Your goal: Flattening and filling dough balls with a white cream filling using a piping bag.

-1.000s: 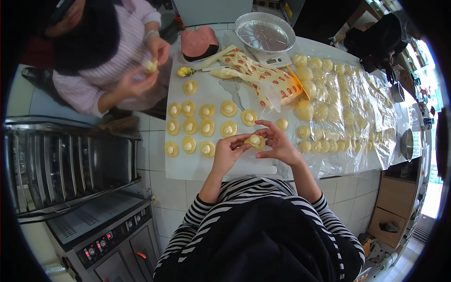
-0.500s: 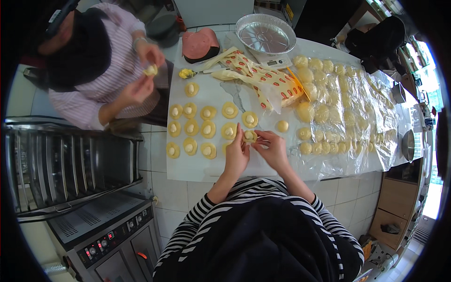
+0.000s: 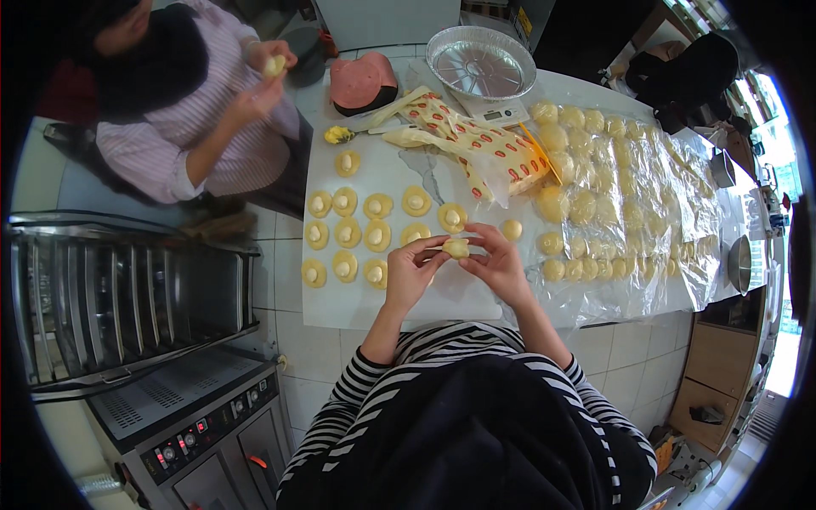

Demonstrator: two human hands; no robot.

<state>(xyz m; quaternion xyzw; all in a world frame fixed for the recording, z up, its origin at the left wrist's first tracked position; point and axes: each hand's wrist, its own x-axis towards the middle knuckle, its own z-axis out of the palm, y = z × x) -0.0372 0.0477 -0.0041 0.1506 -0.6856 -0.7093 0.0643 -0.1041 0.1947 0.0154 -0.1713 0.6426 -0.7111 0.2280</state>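
Observation:
Between my two hands, above the front of the table, is a small piece of pale yellow dough (image 3: pixel 456 247). My left hand (image 3: pixel 414 270) pinches its left side with thumb and fingers. From the other side, my right hand (image 3: pixel 499 265) grips it with its fingertips. The dough looks partly folded; what is inside it I cannot make out. To the left lie several flat dough rounds (image 3: pixel 377 235), each with a pale lump of filling on top. A dough round with filling (image 3: pixel 452 218) lies just beyond my hands. A plain dough ball (image 3: pixel 511 229) sits beside my right hand.
Many dough balls lie under clear plastic sheeting (image 3: pixel 629 204) on the right. Farther back are a patterned wrapper (image 3: pixel 484 144), a foil tray (image 3: pixel 481 64), a kitchen scale (image 3: pixel 501 113) and a pink cap (image 3: pixel 364 81). Another person (image 3: pixel 204 110) holds dough at the far left.
My hands have turned the dough piece, and its edges look drawn closer together. My left hand has shifted slightly left and lower. The other person has raised their hands with their dough.

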